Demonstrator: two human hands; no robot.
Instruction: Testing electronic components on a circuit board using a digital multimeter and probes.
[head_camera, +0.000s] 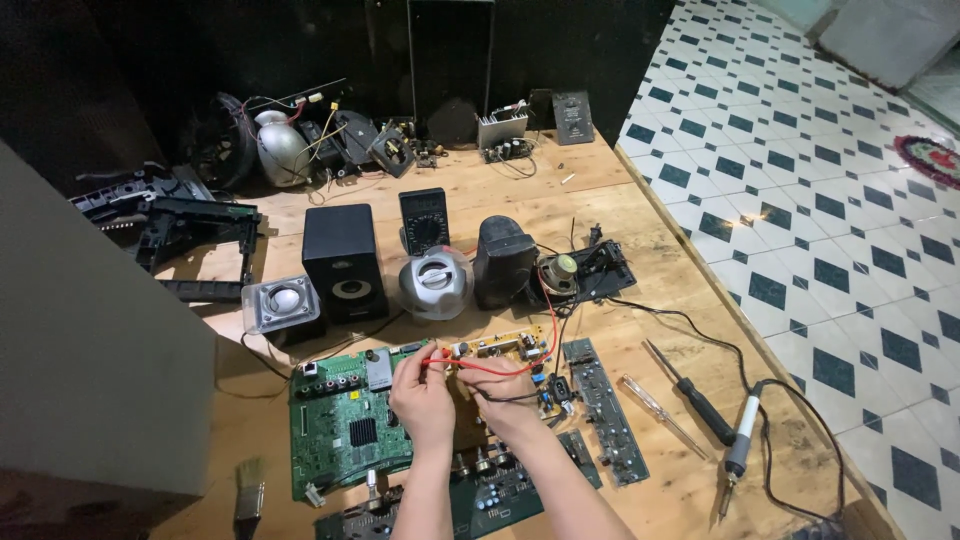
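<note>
**A:** What lies under my fingers, biggest thing first?

**B:** The wooden table carries it all. Directly beneath and to the left of your left fingers lies the green circuit board, flat, its long side running away from you. Just beyond both sets of fingertips sits the yellowish circuit board, its long axis running left to right.

**A:** And what do I have hold of?

**B:** I see your left hand pinched shut on the red probe, tip pointing away towards the yellowish board. Its red lead runs rightwards from those fingers, then curves up. Your right hand is curled close beside it, touching the lead; whether it grips a black probe I cannot tell.

**A:** Which hand is nearer that board?

**B:** The right, slightly; the board starts just past its fingertips. The black multimeter stands well beyond, straight ahead.
</note>
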